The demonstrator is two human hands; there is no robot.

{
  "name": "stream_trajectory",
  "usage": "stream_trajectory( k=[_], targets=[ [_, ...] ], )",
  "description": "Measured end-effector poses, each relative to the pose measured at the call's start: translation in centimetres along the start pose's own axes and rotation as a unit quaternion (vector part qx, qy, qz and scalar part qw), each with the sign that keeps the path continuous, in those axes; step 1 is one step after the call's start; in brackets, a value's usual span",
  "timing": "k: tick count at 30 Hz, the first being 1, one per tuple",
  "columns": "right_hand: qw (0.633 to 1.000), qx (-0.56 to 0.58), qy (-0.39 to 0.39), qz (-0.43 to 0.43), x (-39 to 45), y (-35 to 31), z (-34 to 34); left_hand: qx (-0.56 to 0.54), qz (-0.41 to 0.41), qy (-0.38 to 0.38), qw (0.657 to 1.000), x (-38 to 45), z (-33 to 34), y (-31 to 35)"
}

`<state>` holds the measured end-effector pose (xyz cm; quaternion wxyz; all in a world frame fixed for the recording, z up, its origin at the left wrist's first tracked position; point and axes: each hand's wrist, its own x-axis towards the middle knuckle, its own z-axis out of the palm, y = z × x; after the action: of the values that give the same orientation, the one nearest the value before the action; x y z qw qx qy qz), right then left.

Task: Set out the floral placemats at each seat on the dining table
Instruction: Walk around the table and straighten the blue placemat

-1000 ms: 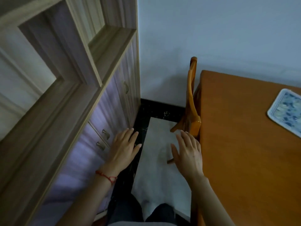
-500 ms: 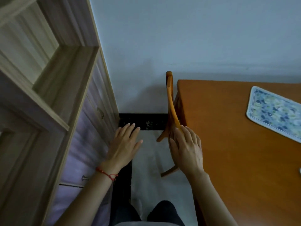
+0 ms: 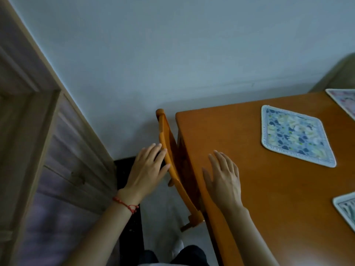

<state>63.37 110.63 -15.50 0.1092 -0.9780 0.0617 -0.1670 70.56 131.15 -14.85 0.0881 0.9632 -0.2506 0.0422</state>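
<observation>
A blue floral placemat (image 3: 294,135) lies flat on the orange wooden dining table (image 3: 269,189), near its far end. A pinkish placemat (image 3: 343,100) shows partly at the right edge, and a corner of a greenish one (image 3: 345,208) at the lower right. My right hand (image 3: 223,179) hovers over the table's left edge, fingers apart, holding nothing. My left hand (image 3: 148,169) is spread beside the top rail of the wooden chair (image 3: 172,167), fingertips touching or nearly touching it. Neither hand holds a placemat.
The chair is pushed in against the table's left side. A wooden cabinet with drawers (image 3: 57,169) stands on the left, leaving a narrow strip of floor (image 3: 161,217) where my legs are. A pale wall (image 3: 172,54) runs behind the table.
The view has swung right, bringing more of the table and two further placemats into sight. My right hand moved from the chair rail over the table; my left hand moved to the chair.
</observation>
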Motion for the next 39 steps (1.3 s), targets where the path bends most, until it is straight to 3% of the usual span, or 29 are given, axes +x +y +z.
stream_trajectory(
  k=[16, 23, 29, 33, 39],
  targets=[
    [0.980, -0.067, 0.018, 0.186, 3.1, 9.1, 0.5, -0.007, 0.196, -0.088, 0.977, 15.1, 4.0, 6.7],
    [0.944, -0.061, 0.040, 0.320, 4.6, 12.0, 2.3, -0.021, 0.317, -0.112, 0.942, 22.2, 6.9, 9.3],
    [0.913, -0.026, 0.056, 0.404, 6.6, 13.7, 4.1, -0.109, 0.343, -0.180, 0.916, 27.2, 9.5, 11.2],
    [0.854, 0.102, 0.093, 0.502, 7.9, 14.8, 4.7, -0.215, 0.294, -0.229, 0.903, 29.5, 11.3, 13.1],
    [0.689, 0.317, 0.213, 0.616, 9.9, 17.8, 5.4, -0.325, 0.193, -0.293, 0.878, 32.0, 12.9, 17.0]
  ],
)
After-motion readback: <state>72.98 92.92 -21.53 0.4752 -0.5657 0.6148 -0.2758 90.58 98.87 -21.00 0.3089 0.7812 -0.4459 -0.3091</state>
